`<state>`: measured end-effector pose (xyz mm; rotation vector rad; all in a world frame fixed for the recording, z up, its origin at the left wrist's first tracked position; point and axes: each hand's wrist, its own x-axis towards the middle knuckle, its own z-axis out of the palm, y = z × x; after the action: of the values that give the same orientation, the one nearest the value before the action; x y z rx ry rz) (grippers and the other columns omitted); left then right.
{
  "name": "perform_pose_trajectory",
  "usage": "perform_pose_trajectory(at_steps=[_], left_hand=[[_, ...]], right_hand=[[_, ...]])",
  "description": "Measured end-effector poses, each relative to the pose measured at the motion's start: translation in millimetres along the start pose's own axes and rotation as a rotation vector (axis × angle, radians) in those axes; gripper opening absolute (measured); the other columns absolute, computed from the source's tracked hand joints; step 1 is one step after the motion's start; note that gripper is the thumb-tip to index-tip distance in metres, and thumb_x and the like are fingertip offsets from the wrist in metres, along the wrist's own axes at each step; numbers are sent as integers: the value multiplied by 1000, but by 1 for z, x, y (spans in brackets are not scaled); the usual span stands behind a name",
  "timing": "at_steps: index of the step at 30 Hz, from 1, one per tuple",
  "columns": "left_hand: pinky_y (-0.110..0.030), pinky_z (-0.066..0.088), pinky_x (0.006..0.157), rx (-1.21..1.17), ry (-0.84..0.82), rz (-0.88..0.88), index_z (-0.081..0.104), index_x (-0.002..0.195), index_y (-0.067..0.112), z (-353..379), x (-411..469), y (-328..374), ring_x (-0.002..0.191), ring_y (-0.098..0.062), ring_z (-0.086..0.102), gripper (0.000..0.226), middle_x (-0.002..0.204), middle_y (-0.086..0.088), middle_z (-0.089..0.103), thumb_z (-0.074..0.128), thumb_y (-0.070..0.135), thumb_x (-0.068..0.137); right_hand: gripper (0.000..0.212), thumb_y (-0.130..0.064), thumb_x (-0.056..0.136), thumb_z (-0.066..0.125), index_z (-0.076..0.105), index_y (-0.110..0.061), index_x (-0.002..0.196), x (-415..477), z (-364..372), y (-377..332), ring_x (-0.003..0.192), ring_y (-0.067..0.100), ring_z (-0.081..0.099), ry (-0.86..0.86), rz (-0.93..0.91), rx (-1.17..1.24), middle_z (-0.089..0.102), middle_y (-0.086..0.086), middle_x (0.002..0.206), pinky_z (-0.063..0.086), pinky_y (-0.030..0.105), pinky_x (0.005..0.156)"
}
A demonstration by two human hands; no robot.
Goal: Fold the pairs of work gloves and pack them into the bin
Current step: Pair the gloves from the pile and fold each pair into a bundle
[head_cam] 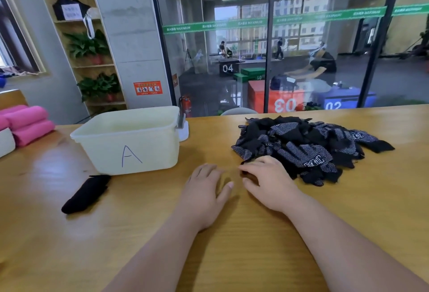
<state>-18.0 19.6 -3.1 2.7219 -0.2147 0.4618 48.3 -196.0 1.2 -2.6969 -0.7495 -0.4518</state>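
A heap of black work gloves (306, 145) with white dots lies on the wooden table (243, 233), right of centre. A cream plastic bin (130, 138) marked "A" stands to the left of the heap; what it holds is hidden from here. One rolled black glove bundle (86, 194) lies in front of the bin's left corner. My left hand (204, 196) rests flat on the table, fingers relaxed. My right hand (269, 182) is at the near edge of the heap, its fingers curled onto a black glove edge there.
Rolled pink towels (25, 122) lie at the table's far left. A glass wall runs behind the table, with people and numbered boxes beyond it. A shelf with plants stands at the back left.
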Motion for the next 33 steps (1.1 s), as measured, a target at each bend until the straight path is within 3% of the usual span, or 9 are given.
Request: perform_pose_trajectory(at_steps=[3, 6, 12, 16, 20, 25, 27, 30, 33], left_hand=[[-36, 28, 124, -38, 48, -9, 52, 152, 28, 1, 1, -4, 151, -15, 29, 53, 159, 7, 45, 46, 55, 106], [-33, 29, 122, -45, 76, -8, 53, 151, 27, -1, 0, -5, 148, -15, 32, 51, 156, 9, 48, 49, 51, 107], [-37, 33, 122, -28, 70, -18, 52, 152, 26, 0, -3, -1, 147, -13, 31, 53, 156, 9, 48, 47, 54, 107], [-37, 32, 121, -35, 87, -24, 53, 152, 25, 1, -2, -2, 146, -13, 32, 53, 155, 9, 48, 48, 52, 107], [-34, 33, 120, -51, 110, -16, 55, 150, 25, 2, -1, -4, 144, -13, 35, 49, 152, 10, 51, 50, 49, 106], [-38, 37, 118, -114, 136, -8, 54, 150, 30, -3, -1, -6, 143, -11, 36, 46, 152, 15, 52, 53, 39, 105], [-38, 36, 118, -104, 112, 19, 53, 150, 32, -3, -3, -4, 142, -10, 35, 45, 151, 18, 53, 54, 37, 105], [-35, 31, 118, -82, 83, 38, 52, 150, 35, -3, -4, -1, 143, -9, 34, 45, 150, 19, 55, 53, 37, 105], [-36, 33, 118, -124, 109, 13, 54, 148, 35, -6, -5, -2, 141, -9, 39, 43, 146, 17, 57, 54, 36, 105]], right_hand=[[42, -38, 94, 52, 67, -48, 132, -7, -7, -4, 119, -3, 55, 26, -19, 326, 59, -25, 125, 47, 32, 107], [41, -33, 96, 48, 69, -42, 130, -8, -12, 2, 127, 8, 49, 244, -31, 202, 64, -22, 133, 46, 43, 108], [61, -58, 110, 19, 21, -35, 167, 0, -1, -5, 160, 28, 10, -174, 150, -166, 26, -2, 172, 8, 49, 130], [63, -57, 110, 22, 35, -26, 163, 5, 0, -2, 159, 25, 13, -184, 155, -137, 32, -9, 169, 9, 47, 130], [52, -46, 107, 35, 52, -32, 154, -3, -3, -13, 145, 14, 33, -125, -60, -87, 51, -18, 155, 26, 41, 124], [40, -30, 92, 49, 75, -38, 121, -14, -20, -22, 108, 8, 54, 124, -173, 202, 69, -23, 112, 48, 32, 94], [39, -20, 92, 59, 73, -37, 125, -14, -22, -13, 116, 9, 51, 179, -98, 160, 65, -25, 123, 47, 33, 99], [53, -22, 96, 56, 59, -33, 148, -14, -17, -1, 141, 10, 38, -27, -56, 40, 55, -22, 150, 39, 40, 116], [52, -26, 96, 57, 57, -36, 148, -13, -14, 0, 138, 9, 38, -49, -25, -13, 60, -23, 142, 38, 41, 115]])
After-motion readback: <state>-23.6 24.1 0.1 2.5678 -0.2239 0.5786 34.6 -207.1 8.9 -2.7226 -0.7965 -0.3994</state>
